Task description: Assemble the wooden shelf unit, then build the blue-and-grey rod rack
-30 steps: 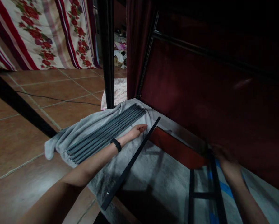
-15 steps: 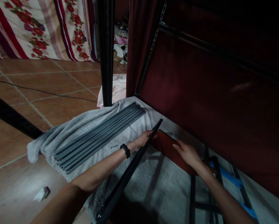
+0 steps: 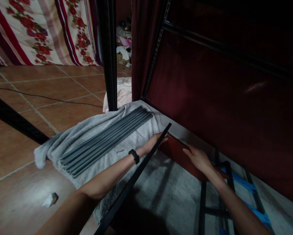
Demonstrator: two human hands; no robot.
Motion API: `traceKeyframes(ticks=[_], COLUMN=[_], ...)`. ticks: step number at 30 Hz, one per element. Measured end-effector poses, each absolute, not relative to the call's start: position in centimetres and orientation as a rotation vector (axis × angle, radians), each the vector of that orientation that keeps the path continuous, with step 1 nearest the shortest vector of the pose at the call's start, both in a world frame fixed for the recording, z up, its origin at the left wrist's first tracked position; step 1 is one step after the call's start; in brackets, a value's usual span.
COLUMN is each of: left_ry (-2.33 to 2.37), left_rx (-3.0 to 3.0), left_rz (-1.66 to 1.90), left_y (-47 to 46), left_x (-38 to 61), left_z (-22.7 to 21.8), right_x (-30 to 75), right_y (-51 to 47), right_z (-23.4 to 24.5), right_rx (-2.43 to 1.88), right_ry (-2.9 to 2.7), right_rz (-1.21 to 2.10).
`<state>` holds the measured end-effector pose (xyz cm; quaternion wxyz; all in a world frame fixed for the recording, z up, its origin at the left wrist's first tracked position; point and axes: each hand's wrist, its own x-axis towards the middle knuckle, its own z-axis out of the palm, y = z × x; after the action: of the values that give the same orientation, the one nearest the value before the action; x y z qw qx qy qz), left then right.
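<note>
My left hand reaches forward with its fingers stretched out, fingertips against the upper end of a long black metal bar that slants across the grey towel. A black band sits on that wrist. My right hand lies flat and open on a dark red board at the foot of the dark red panel. A bundle of several grey rods lies on the towel, left of my left hand.
A black upright post stands behind the rods. A black frame with blue straps lies at the lower right. A large dark red panel fills the right. Tiled floor, a cable, a crumpled scrap and floral fabric lie to the left.
My right hand came from the black frame at the right to the red board. My left hand moved from beside the rods to the top of the black bar.
</note>
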<state>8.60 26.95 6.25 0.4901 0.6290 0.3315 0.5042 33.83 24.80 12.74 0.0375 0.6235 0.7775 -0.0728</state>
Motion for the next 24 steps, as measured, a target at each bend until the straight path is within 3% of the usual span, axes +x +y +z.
traceKeyframes(ticks=[24], left_ry=[0.902], left_rx=[1.749], left_rz=[1.152], left_y=[28.5], left_x=[7.9], left_z=[5.9], right_x=[33.5], right_y=[25.5], right_z=[11.7], right_rx=[1.911], right_ry=[2.342], right_rz=[-0.123])
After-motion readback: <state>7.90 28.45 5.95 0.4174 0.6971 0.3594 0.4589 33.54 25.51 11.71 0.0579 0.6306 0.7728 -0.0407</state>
